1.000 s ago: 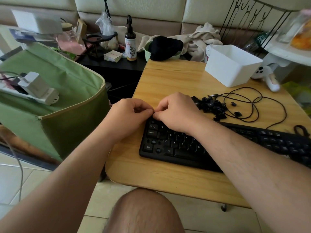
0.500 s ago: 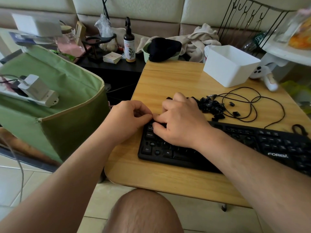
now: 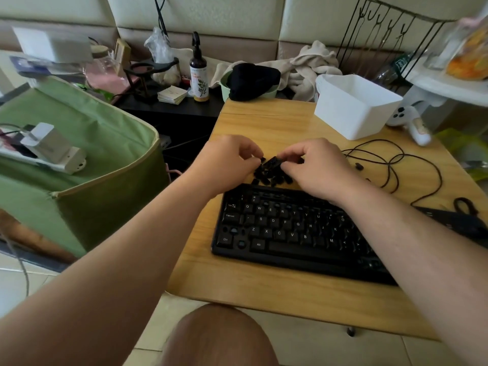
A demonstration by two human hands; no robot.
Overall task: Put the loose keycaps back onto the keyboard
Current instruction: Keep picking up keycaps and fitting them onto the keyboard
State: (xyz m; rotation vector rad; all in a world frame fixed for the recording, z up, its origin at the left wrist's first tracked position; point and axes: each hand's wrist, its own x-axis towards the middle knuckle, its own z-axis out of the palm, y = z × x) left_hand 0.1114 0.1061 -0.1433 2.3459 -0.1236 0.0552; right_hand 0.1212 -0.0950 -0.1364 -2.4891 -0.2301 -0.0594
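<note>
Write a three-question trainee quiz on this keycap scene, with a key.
1. True or false: the white bin stands on the keyboard.
2. Where is the pile of loose keycaps? A) in the bin B) on the table behind the keyboard C) on the floor
3. What does the right hand pinch?

Key: 1 false; 2 B; 3 a long black keycap, the left hand beside it.

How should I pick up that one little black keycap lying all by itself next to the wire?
Come straight down from above and pinch the lone keycap by two opposite sides with thumb and fingertip. It is small and low on the table, apart from the pile of keycaps, with bare wood around it. Probably approach from the near side, away from the wire.
</note>
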